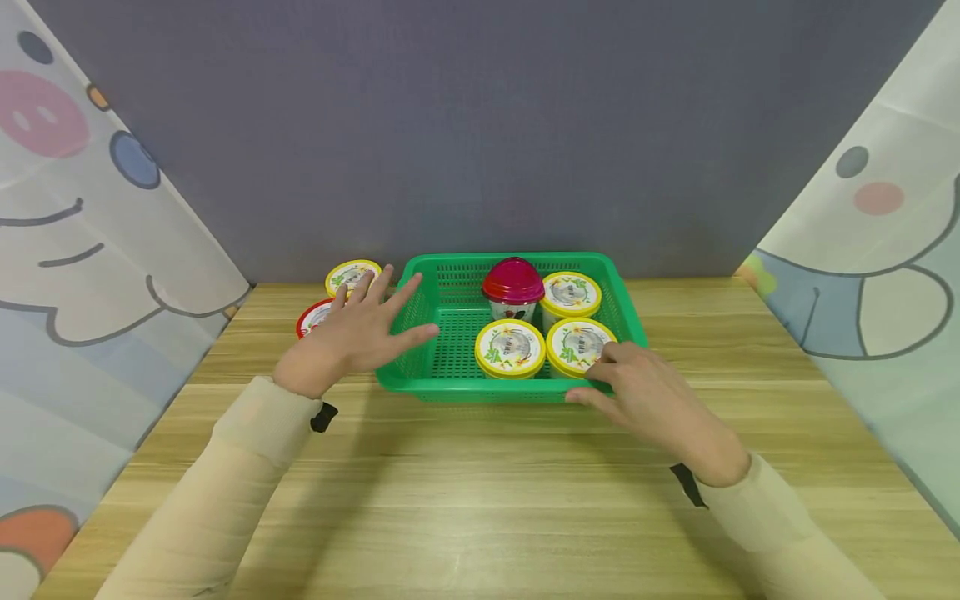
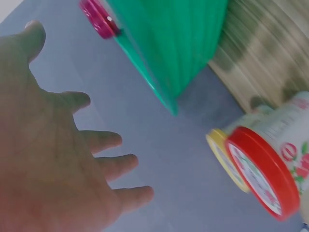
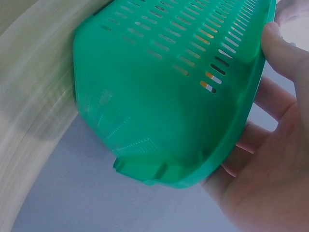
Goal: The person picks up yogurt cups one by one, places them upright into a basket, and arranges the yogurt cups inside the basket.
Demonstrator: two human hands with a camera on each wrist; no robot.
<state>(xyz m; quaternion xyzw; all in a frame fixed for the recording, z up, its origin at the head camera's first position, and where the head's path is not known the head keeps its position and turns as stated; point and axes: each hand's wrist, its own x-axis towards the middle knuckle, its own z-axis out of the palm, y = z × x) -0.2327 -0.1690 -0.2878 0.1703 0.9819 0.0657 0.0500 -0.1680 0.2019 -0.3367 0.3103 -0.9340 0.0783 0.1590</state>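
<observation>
The left hand (image 1: 356, 329) spreads its fingers in the air between the green plastic basket (image 1: 513, 386) and two tubs on its left, holding nothing. One tub has a red lid (image 2: 263, 171), the other a yellow lid (image 1: 352, 273); the hand partly hides both in the head view. At the basket's front right corner, the right hand (image 1: 652, 396) grips the rim, thumb outside and fingers over the inner side. Those fingers lie beside a yellow-lidded tub (image 1: 577, 343); contact with it cannot be told.
Inside the basket also stand a cup with a magenta domed lid (image 1: 514, 282) and two more yellow-lidded tubs, one at the back (image 1: 572, 293) and one in front (image 1: 510, 348). A grey wall panel (image 1: 480, 133) rises behind the wooden table (image 1: 480, 500); cartoon-printed sheets flank it.
</observation>
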